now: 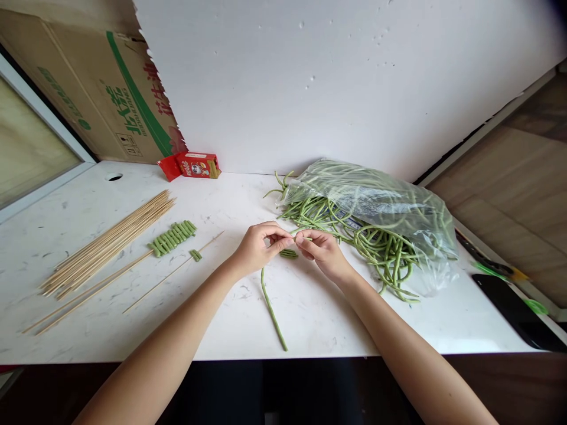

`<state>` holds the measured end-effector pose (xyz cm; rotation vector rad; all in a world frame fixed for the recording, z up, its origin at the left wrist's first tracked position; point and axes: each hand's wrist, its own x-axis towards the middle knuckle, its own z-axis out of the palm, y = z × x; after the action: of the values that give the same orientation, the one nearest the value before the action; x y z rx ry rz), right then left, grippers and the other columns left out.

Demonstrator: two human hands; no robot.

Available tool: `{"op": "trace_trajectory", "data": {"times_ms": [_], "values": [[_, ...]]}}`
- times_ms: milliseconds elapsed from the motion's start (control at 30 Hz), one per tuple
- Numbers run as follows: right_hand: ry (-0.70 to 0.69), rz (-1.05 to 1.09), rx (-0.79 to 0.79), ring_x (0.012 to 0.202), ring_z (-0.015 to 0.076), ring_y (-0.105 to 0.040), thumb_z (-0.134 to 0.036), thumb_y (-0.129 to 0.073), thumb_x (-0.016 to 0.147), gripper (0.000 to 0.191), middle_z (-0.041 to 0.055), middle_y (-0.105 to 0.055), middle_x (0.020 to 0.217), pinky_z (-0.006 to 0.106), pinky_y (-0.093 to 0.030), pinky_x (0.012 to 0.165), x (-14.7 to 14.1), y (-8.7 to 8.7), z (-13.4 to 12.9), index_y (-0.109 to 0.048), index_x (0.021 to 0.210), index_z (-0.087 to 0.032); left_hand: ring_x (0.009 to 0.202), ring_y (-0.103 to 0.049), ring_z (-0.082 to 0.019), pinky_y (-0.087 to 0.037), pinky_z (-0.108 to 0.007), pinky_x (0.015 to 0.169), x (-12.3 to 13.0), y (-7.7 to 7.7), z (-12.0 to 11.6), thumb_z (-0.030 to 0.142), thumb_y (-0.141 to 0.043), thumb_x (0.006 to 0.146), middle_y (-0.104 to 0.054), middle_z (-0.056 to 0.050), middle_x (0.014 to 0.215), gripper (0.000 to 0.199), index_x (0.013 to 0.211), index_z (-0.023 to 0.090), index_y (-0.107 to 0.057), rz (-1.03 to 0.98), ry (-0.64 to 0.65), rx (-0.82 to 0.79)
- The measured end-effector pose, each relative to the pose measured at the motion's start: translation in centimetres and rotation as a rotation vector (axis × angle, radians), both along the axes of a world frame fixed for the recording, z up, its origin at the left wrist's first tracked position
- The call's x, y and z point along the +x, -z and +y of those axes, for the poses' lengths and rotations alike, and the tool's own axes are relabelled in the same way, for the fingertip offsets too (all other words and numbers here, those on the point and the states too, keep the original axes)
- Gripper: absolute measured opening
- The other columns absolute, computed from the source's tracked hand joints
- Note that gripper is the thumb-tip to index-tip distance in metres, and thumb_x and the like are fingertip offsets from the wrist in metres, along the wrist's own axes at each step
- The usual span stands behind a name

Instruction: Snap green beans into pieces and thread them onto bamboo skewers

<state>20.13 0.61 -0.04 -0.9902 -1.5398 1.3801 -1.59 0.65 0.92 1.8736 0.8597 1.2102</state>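
Note:
Over the middle of the white table, my left hand (267,241) and my right hand (322,251) meet at the fingertips, both pinching a green bean. Part of a long green bean (272,310) hangs or lies below my left hand, toward the front edge. Several short cut bean pieces (289,254) lie just under and between the hands. To the left, a row of bean pieces (173,237) is threaded on wooden skewers. Beside it, a single skewer (170,274) holds a few short pieces (195,255) near its tip.
A bundle of bare skewers (110,242) lies at the left. An open plastic bag (376,195) spills long beans (398,257) at the right. A red box (197,165) stands at the back. A black phone (516,310) lies at the right edge.

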Motion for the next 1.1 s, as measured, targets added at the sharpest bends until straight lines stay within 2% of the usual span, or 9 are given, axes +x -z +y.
{"op": "trace_trajectory", "data": {"times_ms": [233,467,600,700,767,867,933,1000,1100], "values": [[-0.083,0.117,-0.178,0.062,0.0134,-0.033,-0.062,-0.077,0.083,0.043,-0.001,-0.048,0.074,0.027,-0.027,0.054,-0.6,-0.1,-0.3,-0.065,0.079,-0.021,0.087,-0.07,-0.02,-0.056,-0.031,0.078,-0.1,0.0,0.0,0.039,-0.074,0.094,-0.076,-0.009,0.093,0.022,0.096,0.018,-0.081,-0.019,0.021,-0.018],[-0.147,0.171,-0.241,0.057,0.0106,-0.022,-0.057,-0.074,0.087,0.039,-0.0019,-0.046,0.075,0.026,-0.022,0.049,-0.5,0.3,-0.3,-0.065,0.081,-0.02,0.088,-0.071,-0.02,-0.056,-0.031,0.081,-0.1,-0.6,-0.3,0.037,-0.074,0.095,-0.077,-0.009,0.093,0.019,0.095,0.019,-0.081,-0.034,0.05,-0.007],[-0.155,0.185,-0.255,0.059,0.012,-0.023,-0.058,-0.076,0.085,0.04,-0.0014,-0.041,0.075,0.025,-0.018,0.046,-0.7,0.4,-0.4,-0.064,0.081,-0.021,0.088,-0.07,-0.019,-0.056,-0.03,0.08,-0.2,-0.7,-0.5,0.034,-0.074,0.095,-0.076,-0.009,0.093,0.017,0.095,0.018,-0.081,-0.038,0.065,0.002],[-0.149,0.182,-0.255,0.061,0.0138,-0.023,-0.064,-0.076,0.081,0.047,-0.0008,-0.038,0.073,0.025,-0.014,0.044,-0.6,-0.3,-0.8,-0.057,0.074,-0.023,0.086,-0.07,-0.018,-0.055,-0.03,0.078,-0.4,-0.7,-0.4,0.034,-0.074,0.095,-0.076,-0.008,0.091,0.017,0.093,0.018,-0.081,-0.007,0.046,0.016],[-0.147,0.203,-0.227,0.061,0.0147,-0.025,-0.067,-0.077,0.079,0.052,-0.0007,-0.035,0.071,0.025,-0.013,0.043,-0.1,-1.0,-0.8,-0.05,0.068,-0.024,0.084,-0.07,-0.018,-0.054,-0.03,0.076,-0.6,-0.6,-0.2,0.033,-0.074,0.095,-0.076,-0.008,0.09,0.017,0.092,0.018,-0.081,-0.003,0.019,0.02],[-0.013,0.265,-0.108,0.064,0.0161,-0.032,-0.06,-0.08,0.081,0.043,-0.0005,-0.037,0.072,0.025,-0.019,0.043,0.9,-1.6,-0.4,-0.056,0.074,-0.025,0.087,-0.07,-0.018,-0.054,-0.028,0.076,-0.9,-0.3,0.3,0.033,-0.071,0.096,-0.077,-0.009,0.096,0.018,0.098,0.017,-0.081,-0.056,-0.054,0.04],[0.015,0.237,-0.062,0.063,0.0153,-0.036,-0.056,-0.081,0.084,0.036,-0.0007,-0.042,0.072,0.026,-0.026,0.047,1.3,-1.4,0.1,-0.064,0.078,-0.025,0.082,-0.068,-0.016,-0.052,-0.027,0.072,-1.1,0.0,0.7,0.033,-0.072,0.096,-0.076,-0.008,0.093,0.018,0.097,0.017,-0.081,-0.037,-0.131,0.092],[0.029,0.111,0.033,0.063,0.0146,-0.041,-0.052,-0.081,0.086,0.028,-0.0001,-0.052,0.073,0.028,-0.033,0.053,1.3,-0.9,0.4,-0.074,0.087,-0.026,0.076,-0.065,-0.015,-0.05,-0.026,0.069,-1.2,0.5,1.2,0.033,-0.074,0.095,-0.076,-0.008,0.09,0.018,0.095,0.017,-0.081,0.005,-0.179,0.112],[0.037,-0.191,0.288,0.071,0.0176,-0.052,-0.048,-0.082,0.088,0.023,0.0047,-0.067,0.083,0.033,-0.04,0.061,0.7,-0.3,0.4,-0.084,0.097,-0.027,0.075,-0.065,-0.014,-0.05,-0.026,0.068,-1.4,1.1,1.7,0.033,-0.073,0.095,-0.076,-0.007,0.092,0.017,0.097,0.017,-0.081,0.026,-0.224,0.117]]}}
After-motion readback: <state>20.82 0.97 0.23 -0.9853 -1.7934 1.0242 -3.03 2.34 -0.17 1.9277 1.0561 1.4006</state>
